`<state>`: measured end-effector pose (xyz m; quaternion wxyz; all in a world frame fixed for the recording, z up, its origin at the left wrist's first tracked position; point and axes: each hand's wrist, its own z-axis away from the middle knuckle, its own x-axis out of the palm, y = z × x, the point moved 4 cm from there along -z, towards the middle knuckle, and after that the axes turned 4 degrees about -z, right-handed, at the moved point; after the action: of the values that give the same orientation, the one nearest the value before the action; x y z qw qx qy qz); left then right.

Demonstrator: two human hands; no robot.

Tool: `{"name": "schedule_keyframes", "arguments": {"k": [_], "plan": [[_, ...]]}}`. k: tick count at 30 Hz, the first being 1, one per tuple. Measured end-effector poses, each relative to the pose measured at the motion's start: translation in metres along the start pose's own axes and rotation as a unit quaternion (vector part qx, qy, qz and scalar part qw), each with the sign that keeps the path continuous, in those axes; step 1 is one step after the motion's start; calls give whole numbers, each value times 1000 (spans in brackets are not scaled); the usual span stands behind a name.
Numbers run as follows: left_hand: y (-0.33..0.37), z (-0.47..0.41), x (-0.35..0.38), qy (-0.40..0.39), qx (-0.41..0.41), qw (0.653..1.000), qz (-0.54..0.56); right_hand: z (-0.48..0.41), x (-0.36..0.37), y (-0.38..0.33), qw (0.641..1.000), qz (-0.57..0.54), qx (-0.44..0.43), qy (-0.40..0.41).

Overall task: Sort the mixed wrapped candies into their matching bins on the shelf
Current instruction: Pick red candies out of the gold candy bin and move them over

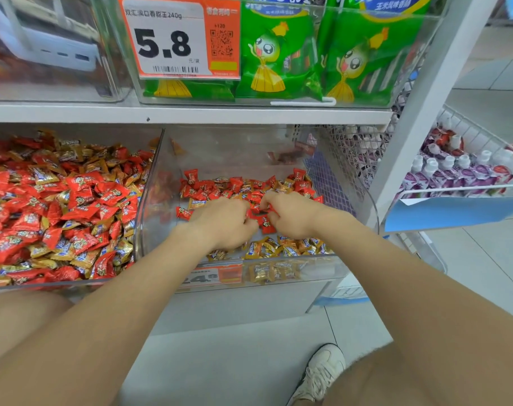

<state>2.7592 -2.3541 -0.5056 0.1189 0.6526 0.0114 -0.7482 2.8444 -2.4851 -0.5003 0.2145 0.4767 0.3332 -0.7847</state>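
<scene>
Filling the left clear plastic bin (44, 284) are mixed red and gold wrapped candies (73, 206). In the right clear plastic bin (158, 230), the left hand (223, 222) curls its fingers around red wrapped candies (265, 225). The right hand (290, 216), just beside it, pinches the same cluster. Gold wrapped candies (287, 248) lie along the front wall.

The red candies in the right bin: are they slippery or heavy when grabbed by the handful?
The red candies look small and loose, so they are probably light and apt to spill from a handful. Their glossy wrappers likely slide against each other. The flat wrapper ends probably give something to pinch.
</scene>
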Motion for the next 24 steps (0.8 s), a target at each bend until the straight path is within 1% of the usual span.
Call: {"name": "schedule_keyframes", "arguments": {"k": [3, 5, 7, 8, 10, 12, 14, 17, 19, 22, 24], "plan": [[-5, 4, -9, 61, -39, 997, 29, -6, 19, -5, 995, 89, 0, -50], [-7, 8, -11, 76, -51, 996, 13, -9, 25, -10, 989, 139, 6, -52], [-9, 11, -10, 80, -55, 995, 1, -8, 25, -14, 986, 157, 16, -47], [-10, 12, -9, 79, -52, 996, 6, -7, 24, -15, 987, 152, 20, -49], [-10, 12, -8, 66, -35, 997, 18, -7, 17, -11, 994, 96, 32, -43], [-6, 12, -10, 57, -8, 998, 24, -4, 5, -3, 998, 18, 55, -17], [1, 9, -10, 45, 14, 999, 15, 1, -9, 4, 999, -4, 46, 14], [7, -1, -2, -18, 15, 999, -22, 9, -18, 16, 995, -46, 45, 70], [10, -6, 4, -48, 10, 997, -51, 12, -15, 18, 995, -50, 41, 70], [15, -10, 8, -32, 13, 996, -78, 12, -11, 16, 995, -58, 26, 81], [17, -9, 4, -16, 17, 999, -44, 13, -14, 12, 994, -62, 16, 90]]}}
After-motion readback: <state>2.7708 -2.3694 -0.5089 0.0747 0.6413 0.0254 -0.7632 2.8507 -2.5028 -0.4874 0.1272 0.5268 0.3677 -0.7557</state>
